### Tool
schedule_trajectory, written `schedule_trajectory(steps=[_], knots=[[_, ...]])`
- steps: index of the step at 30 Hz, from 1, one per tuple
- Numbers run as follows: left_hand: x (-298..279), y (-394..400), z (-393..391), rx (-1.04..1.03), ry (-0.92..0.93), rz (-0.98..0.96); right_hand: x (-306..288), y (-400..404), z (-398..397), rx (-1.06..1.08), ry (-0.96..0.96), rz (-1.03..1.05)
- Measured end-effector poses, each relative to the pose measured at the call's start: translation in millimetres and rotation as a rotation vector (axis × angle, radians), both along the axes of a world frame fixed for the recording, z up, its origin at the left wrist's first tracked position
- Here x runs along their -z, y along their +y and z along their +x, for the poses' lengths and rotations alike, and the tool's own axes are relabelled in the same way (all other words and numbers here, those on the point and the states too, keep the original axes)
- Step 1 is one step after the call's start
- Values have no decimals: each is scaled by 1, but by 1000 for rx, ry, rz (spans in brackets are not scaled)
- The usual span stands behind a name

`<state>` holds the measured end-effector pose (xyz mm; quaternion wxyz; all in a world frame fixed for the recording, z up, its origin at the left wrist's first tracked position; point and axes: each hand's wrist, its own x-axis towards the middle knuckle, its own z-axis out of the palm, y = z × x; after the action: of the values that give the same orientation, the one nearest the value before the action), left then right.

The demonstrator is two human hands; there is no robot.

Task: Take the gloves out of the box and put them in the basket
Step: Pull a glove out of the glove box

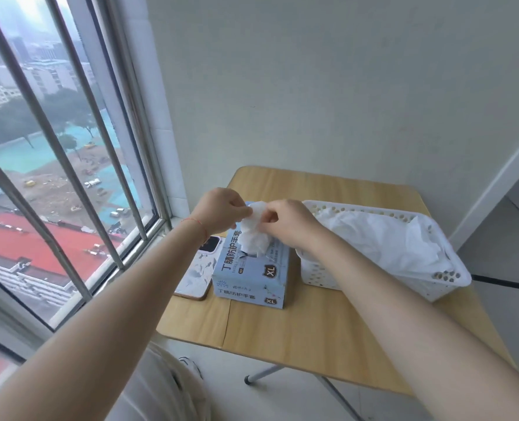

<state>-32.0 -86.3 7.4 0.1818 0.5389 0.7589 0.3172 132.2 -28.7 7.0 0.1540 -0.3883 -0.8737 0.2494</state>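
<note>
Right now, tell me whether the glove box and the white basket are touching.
Apart. The head view shows a strip of bare table between the glove box and the white basket along their near ends; farther back the right forearm hides the gap.

Both bare forearms reach up from the bottom corners toward the middle of the frame. The left hand point(221, 211) and the right hand point(288, 221) meet there, knuckles up, fingers curled, each pinching the same white glove point(253, 235) between thumb and fingers. A thin red string circles the left wrist.
</note>
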Motion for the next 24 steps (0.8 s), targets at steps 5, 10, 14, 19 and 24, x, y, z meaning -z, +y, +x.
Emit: schedule_trajectory(steps=[5, 10, 14, 19, 24], knots=[[-11, 0, -1, -18, -58, 118, -11, 1, 3, 43, 75, 29], [-20, -3, 5, 30, -93, 117, -19, 0, 3, 109, 138, 64], [-14, -12, 7, 186, -110, 32, -21, -3, 2, 140, 151, 60], [1, -16, 7, 221, -2, -24, -30, -5, -3, 132, 183, 130], [21, -20, 6, 186, 61, -119, -42, -5, -5, 170, 244, 195]])
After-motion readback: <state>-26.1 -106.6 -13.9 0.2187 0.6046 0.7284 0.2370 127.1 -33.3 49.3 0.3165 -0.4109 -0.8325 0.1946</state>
